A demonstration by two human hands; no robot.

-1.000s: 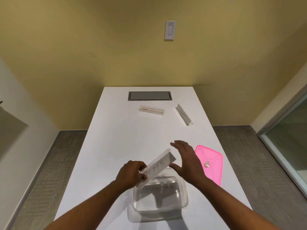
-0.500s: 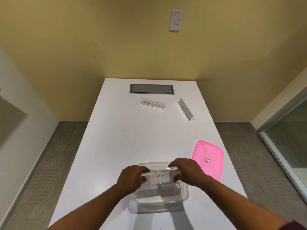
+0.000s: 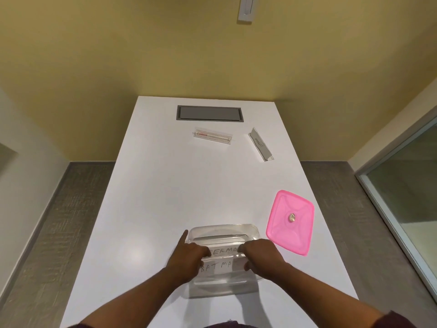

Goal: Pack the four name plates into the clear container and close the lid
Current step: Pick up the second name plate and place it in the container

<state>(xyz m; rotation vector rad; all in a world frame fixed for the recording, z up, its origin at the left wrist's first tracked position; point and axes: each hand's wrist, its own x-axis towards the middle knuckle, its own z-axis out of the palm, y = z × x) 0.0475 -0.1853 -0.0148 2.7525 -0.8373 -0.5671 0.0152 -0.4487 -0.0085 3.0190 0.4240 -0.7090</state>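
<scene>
The clear container [image 3: 222,230] sits open on the white table near me. Two name plates lie inside it: one lettered "BATMA.." [image 3: 216,267] at the front and another lettered "..ERMA.." [image 3: 223,251] behind it. My left hand [image 3: 189,254] holds the left end of the front plate, index finger stretched along the container's left rim. My right hand [image 3: 260,254] grips its right end. Two more name plates lie far up the table: a clear one [image 3: 212,136] and a grey one [image 3: 261,144]. The pink lid [image 3: 289,218] lies flat to the right of the container.
A grey cable hatch [image 3: 209,112] is set into the far end of the white table [image 3: 165,197]. A yellow wall with a light switch [image 3: 246,8] rises behind it. A glass partition [image 3: 402,197] stands on the right.
I have lowered the lettered plate from a tilt above the container down into it, flat in front of the other plate. My right hand closed on its right end.
</scene>
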